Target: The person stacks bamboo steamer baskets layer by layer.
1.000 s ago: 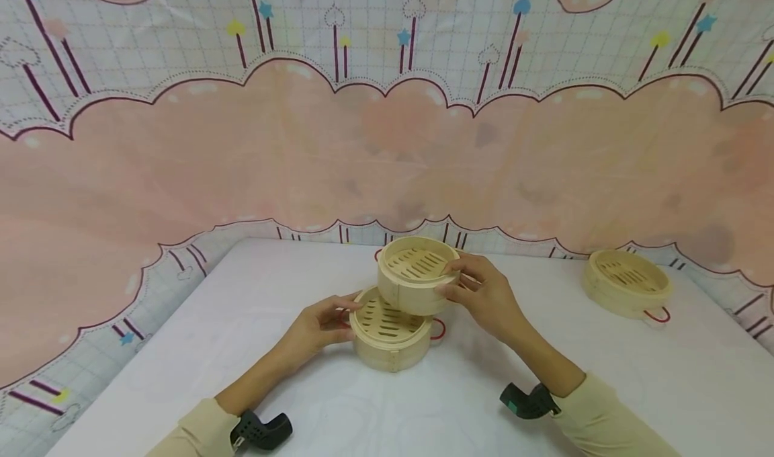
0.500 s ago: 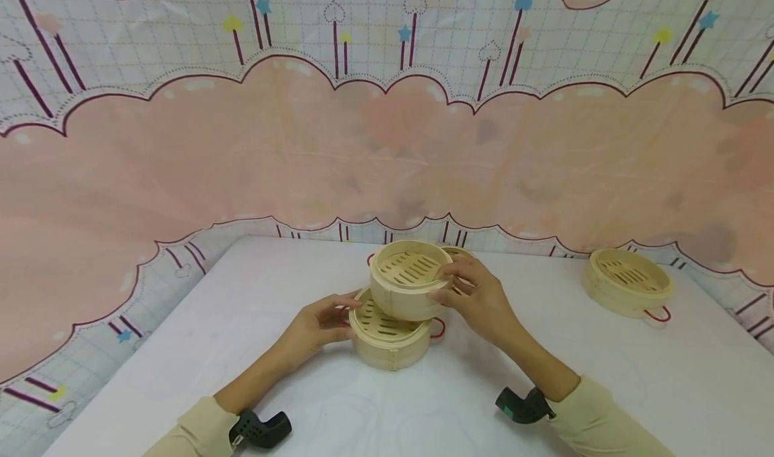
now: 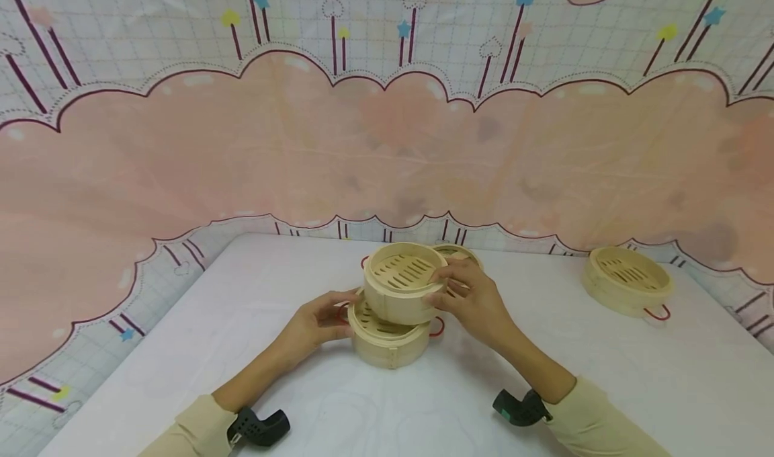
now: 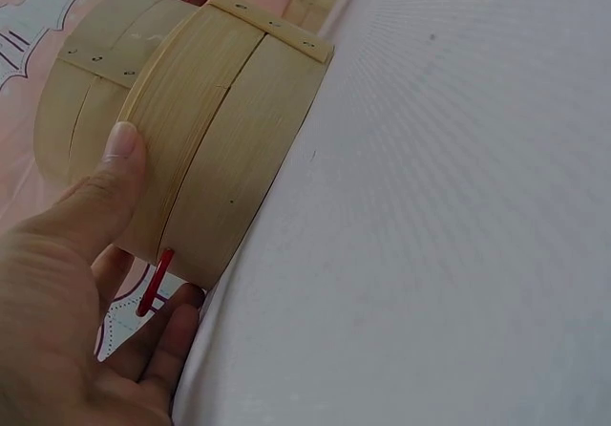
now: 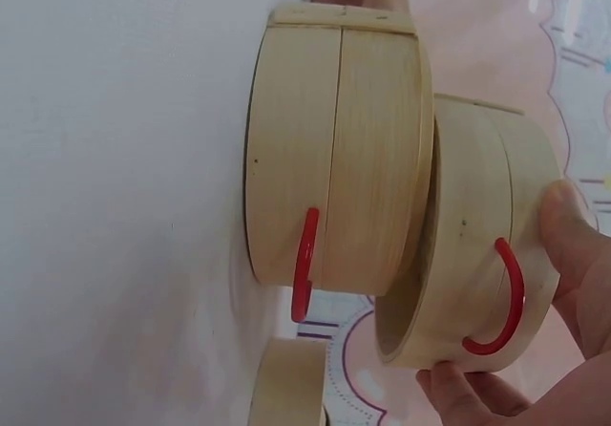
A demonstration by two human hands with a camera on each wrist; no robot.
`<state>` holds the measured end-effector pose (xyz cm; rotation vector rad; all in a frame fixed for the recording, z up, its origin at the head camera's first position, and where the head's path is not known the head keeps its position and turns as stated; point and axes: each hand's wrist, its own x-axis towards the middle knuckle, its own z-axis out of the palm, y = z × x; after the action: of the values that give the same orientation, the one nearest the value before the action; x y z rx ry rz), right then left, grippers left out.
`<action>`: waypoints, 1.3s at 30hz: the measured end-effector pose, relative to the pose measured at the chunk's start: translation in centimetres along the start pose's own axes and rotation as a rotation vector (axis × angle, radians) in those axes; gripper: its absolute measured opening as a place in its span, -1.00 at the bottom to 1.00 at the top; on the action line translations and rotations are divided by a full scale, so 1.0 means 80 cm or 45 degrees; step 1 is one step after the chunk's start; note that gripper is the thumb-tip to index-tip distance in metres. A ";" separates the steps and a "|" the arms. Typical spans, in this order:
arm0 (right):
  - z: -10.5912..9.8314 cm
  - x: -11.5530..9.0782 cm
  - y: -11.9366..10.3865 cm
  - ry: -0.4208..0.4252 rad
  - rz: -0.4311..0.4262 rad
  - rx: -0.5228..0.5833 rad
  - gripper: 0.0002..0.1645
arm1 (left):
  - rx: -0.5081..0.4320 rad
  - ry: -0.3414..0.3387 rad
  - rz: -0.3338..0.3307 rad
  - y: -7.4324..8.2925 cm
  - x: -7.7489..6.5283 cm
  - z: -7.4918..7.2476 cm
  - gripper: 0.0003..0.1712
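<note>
Looks like the left hand point(image 3: 320, 321) pinches the lower basket point(image 3: 392, 351) to steady it on the table point(image 3: 351, 406), while the right hand point(image 3: 476, 304) pinches the upper basket point(image 3: 396, 305) above (tilted, kinda off-centre).

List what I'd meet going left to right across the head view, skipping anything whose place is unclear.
Left wrist camera, left hand, lower bamboo steamer basket, right hand, right wrist camera, far-right bamboo steamer basket.
</note>
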<state>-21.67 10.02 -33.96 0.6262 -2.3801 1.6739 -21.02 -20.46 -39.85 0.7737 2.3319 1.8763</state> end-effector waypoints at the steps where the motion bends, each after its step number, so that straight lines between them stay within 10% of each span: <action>1: 0.001 0.000 0.000 -0.007 0.002 0.001 -0.73 | 0.005 0.004 -0.001 0.000 0.000 0.000 -0.40; 16: 0.016 -0.001 -0.007 -0.050 0.018 0.049 -0.72 | -0.002 0.041 -0.042 0.005 -0.001 -0.006 -0.14; 39: 0.021 -0.006 -0.018 -0.066 0.027 -0.001 -0.71 | -0.096 0.071 0.039 0.005 0.001 -0.007 -0.37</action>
<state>-20.49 8.19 -33.50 0.6548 -2.4307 1.6854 -21.13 -20.86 -39.32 0.7632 2.2779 2.0107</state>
